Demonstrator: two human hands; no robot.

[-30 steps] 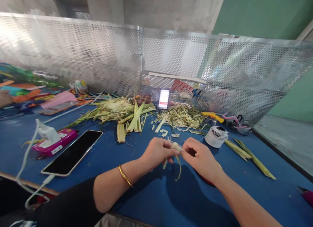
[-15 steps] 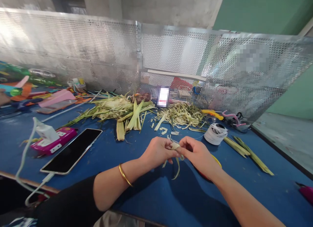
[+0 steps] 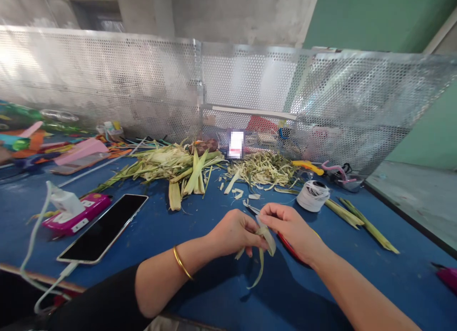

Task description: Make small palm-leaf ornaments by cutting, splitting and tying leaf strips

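Left of the left hand [image 3: 230, 233], a dark-screened phone [image 3: 103, 228] lies beside a purple power strip [image 3: 93, 211]. Beyond the right hand [image 3: 291, 228] lies a yellow object [image 3: 310, 167]; ahead of both hands, a bright, blurred screen [image 3: 235, 143] stands before a perforated partition [image 3: 124, 79].

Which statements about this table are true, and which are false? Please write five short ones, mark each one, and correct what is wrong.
1. The left hand and the right hand both hold a pale leaf strip. True.
2. Both wrists are bare. False: a gold bangle is on the left wrist.
3. A phone with a black screen lies to the left of the hands. True.
4. No cable is connected to this phone. False: a white cable is plugged into its near end.
5. A white spool stands on the blue table. True.
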